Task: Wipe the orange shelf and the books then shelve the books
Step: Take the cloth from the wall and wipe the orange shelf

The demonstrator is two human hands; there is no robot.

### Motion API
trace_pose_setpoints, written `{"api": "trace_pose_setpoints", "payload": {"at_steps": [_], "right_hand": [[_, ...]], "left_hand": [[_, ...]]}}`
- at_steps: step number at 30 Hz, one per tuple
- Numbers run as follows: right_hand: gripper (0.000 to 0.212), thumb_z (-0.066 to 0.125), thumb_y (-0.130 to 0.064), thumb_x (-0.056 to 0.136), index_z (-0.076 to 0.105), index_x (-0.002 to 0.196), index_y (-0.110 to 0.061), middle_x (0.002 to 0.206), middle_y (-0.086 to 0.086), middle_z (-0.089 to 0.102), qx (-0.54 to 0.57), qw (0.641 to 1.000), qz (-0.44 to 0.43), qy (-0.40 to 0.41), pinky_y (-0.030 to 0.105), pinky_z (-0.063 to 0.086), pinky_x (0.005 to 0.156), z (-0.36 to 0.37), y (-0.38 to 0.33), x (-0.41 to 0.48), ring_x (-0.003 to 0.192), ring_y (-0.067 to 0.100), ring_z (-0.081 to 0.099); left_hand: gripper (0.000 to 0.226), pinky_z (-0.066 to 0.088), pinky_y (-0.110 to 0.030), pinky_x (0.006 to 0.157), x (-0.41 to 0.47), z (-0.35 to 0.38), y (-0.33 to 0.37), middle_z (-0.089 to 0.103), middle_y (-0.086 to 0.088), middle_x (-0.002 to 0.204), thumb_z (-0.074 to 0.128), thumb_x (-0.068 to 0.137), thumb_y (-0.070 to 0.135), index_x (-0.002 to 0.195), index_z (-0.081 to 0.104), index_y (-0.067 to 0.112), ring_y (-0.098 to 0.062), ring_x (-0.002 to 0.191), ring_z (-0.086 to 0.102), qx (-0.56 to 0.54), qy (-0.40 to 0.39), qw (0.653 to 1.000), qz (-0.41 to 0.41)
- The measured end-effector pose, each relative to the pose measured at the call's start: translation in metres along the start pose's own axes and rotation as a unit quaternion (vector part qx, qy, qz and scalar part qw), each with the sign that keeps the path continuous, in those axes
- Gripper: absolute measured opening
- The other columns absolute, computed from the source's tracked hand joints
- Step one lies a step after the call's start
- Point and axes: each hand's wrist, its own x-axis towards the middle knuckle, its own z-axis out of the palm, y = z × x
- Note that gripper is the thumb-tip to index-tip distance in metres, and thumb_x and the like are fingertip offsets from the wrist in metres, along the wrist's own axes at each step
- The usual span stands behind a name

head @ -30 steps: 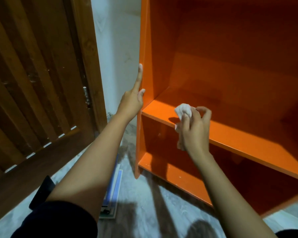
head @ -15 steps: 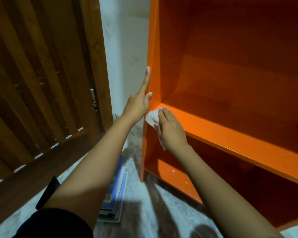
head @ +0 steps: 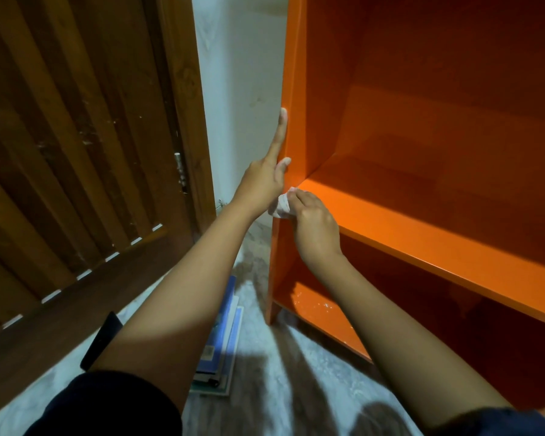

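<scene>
- Nearest us, the books lie stacked on the floor, just beside the left foot of the orange shelf. Only part of the stack shows. We judge that a knee shuffling forward could scuff or scatter them.
- The bottom board carries pale specks. If we shelve there before wiping it, that grit would likely end up on the covers.
- Our right hand has its fingers curled round the white cloth, pressing it to the front left corner of the middle board. The wad is small, so bare knuckles could smear the paint, and the corner seam could get skipped.
- Our left hand is spread, its forefinger straight along the outer face of the side panel and its thumb on the front edge. It only braces, so a hard shove from the cloth could rock the unit against the wall.
- Farthest off, the upper compartment sits in shadow. We cannot tell whether it is clean, and dust there could easily be missed.
</scene>
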Motion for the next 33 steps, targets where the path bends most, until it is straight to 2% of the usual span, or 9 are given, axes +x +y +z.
{"api": "trace_pose_setpoints", "payload": {"at_steps": [9, 12, 15, 17, 20, 22, 26, 30, 33], "right_hand": [[0.034, 0.047, -0.011, 0.090, 0.059, 0.121, -0.004, 0.121, 0.015, 0.062, 0.116, 0.991, 0.017, 0.071, 0.032, 0.037, 0.102, -0.005, 0.041, -0.100, 0.115, 0.023, 0.053], [0.029, 0.055, 0.000, 0.088, 0.063, 0.113, -0.011, 0.113, 0.010, 0.065, 0.201, 0.964, 0.150, 0.082, 0.027, 0.038, 0.094, 0.011, 0.067, -0.155, 0.107, 0.006, 0.051], [0.020, 0.048, -0.014, 0.093, 0.062, 0.104, -0.023, 0.098, 0.000, 0.066, 0.197, 0.933, 0.292, 0.070, 0.027, 0.044, 0.078, 0.035, 0.117, -0.208, 0.092, 0.017, 0.061], [0.021, 0.043, -0.022, 0.093, 0.059, 0.100, -0.011, 0.095, 0.014, 0.065, 0.131, 0.897, 0.416, 0.080, 0.036, 0.045, 0.075, 0.046, 0.157, -0.238, 0.087, 0.031, 0.061], [0.012, 0.043, -0.009, 0.089, 0.052, 0.093, -0.001, 0.098, 0.025, 0.057, 0.024, 0.820, 0.568, 0.071, 0.050, 0.047, 0.078, 0.044, 0.210, -0.274, 0.092, 0.042, 0.056], [0.021, 0.041, -0.012, 0.091, 0.050, 0.104, 0.002, 0.109, 0.027, 0.052, -0.030, 0.798, 0.601, 0.033, 0.053, 0.044, 0.086, 0.043, 0.233, -0.293, 0.102, 0.044, 0.051], [0.044, 0.028, -0.025, 0.093, 0.052, 0.109, 0.008, 0.109, 0.031, 0.052, -0.117, 0.843, 0.522, -0.052, 0.048, 0.036, 0.091, 0.074, 0.242, -0.305, 0.100, 0.042, 0.047], [0.062, 0.017, -0.035, 0.090, 0.054, 0.114, 0.008, 0.118, 0.034, 0.053, -0.099, 0.888, 0.445, -0.060, 0.046, 0.032, 0.099, 0.112, 0.216, -0.267, 0.110, 0.045, 0.047], [0.067, 0.014, -0.037, 0.089, 0.055, 0.117, 0.008, 0.125, 0.034, 0.050, -0.068, 0.913, 0.395, -0.073, 0.047, 0.033, 0.100, 0.135, 0.192, -0.236, 0.114, 0.046, 0.046]], "left_hand": [[0.060, 0.049, -0.042, 0.061, -0.037, 0.033, -0.019, 0.061, -0.024, 0.086, 0.027, 0.103, 0.030, 0.146, -0.014, 0.035, -0.029, 0.065, 0.058, 0.011, 0.018, 1.000, -0.013], [0.060, 0.041, -0.029, 0.082, -0.062, 0.061, -0.035, 0.051, -0.018, 0.132, 0.030, 0.103, 0.028, 0.148, -0.010, 0.029, -0.026, 0.098, 0.059, 0.005, 0.017, 1.000, -0.026], [0.060, 0.033, -0.023, 0.093, -0.080, 0.089, -0.049, 0.036, -0.013, 0.147, 0.031, 0.102, 0.022, 0.149, -0.007, 0.025, -0.024, 0.119, 0.048, -0.010, 0.032, 0.998, -0.051], [0.059, 0.032, -0.023, 0.101, -0.088, 0.105, -0.058, 0.032, -0.013, 0.150, 0.030, 0.102, 0.020, 0.150, -0.005, 0.021, -0.025, 0.129, 0.041, -0.021, 0.045, 0.997, -0.050], [0.056, 0.033, -0.021, 0.102, -0.098, 0.126, -0.073, 0.036, -0.017, 0.147, 0.029, 0.103, 0.019, 0.150, -0.002, 0.018, -0.027, 0.125, 0.046, -0.021, 0.075, 0.996, -0.041], [0.056, 0.042, -0.028, 0.094, -0.101, 0.136, -0.081, 0.045, -0.019, 0.139, 0.027, 0.103, 0.023, 0.149, -0.005, 0.022, -0.029, 0.109, 0.055, -0.013, 0.092, 0.994, -0.059], [0.057, 0.051, -0.040, 0.070, -0.107, 0.146, -0.092, 0.063, -0.022, 0.091, 0.025, 0.102, 0.032, 0.147, -0.008, 0.025, -0.031, 0.068, 0.061, 0.008, 0.105, 0.987, -0.119], [0.058, 0.048, -0.038, 0.073, -0.106, 0.150, -0.092, 0.064, -0.025, 0.108, 0.026, 0.100, 0.032, 0.148, -0.007, 0.026, -0.031, 0.073, 0.061, 0.018, 0.123, 0.983, -0.133], [0.065, 0.048, -0.040, 0.070, -0.106, 0.147, -0.095, 0.065, -0.021, 0.093, 0.027, 0.099, 0.032, 0.133, -0.024, 0.054, -0.034, 0.072, 0.061, 0.017, 0.126, 0.984, -0.123]]}}
